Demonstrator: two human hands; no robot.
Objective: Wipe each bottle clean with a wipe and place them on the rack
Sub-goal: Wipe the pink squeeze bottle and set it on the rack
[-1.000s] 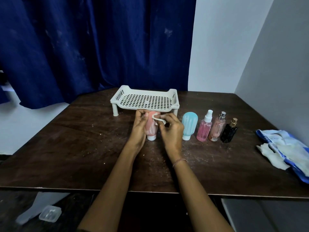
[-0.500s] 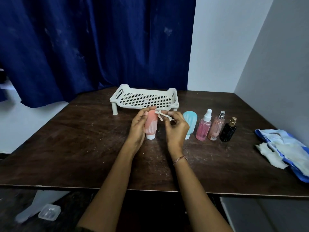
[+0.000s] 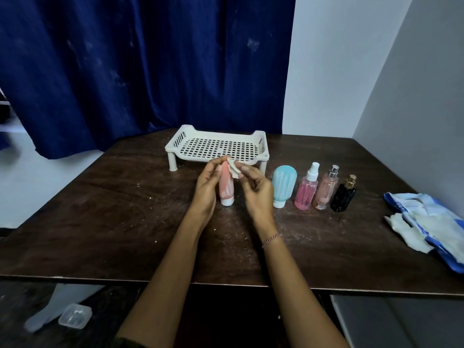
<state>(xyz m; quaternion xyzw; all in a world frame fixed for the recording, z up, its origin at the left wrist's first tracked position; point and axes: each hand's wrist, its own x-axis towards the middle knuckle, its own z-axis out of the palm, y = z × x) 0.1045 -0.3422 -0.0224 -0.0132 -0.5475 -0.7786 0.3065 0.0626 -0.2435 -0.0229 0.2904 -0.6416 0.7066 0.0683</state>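
A pink squeeze bottle stands cap-down on the table in front of the white perforated rack. My left hand holds the bottle's left side near its top. My right hand pinches a small crumpled white wipe against the bottle's top right. To the right stand a teal squeeze bottle, a pink spray bottle, a pale pink perfume bottle and a black perfume bottle. The rack holds nothing.
A blue wipes packet with loose white wipes lies at the table's right edge. The dark wooden table is dusty. A blue curtain hangs behind. A small clear plastic box lies on the floor at lower left.
My right hand has lifted the wipe from the bottle's side to its top. The pink bottle now stands on the table, a little lower in view.
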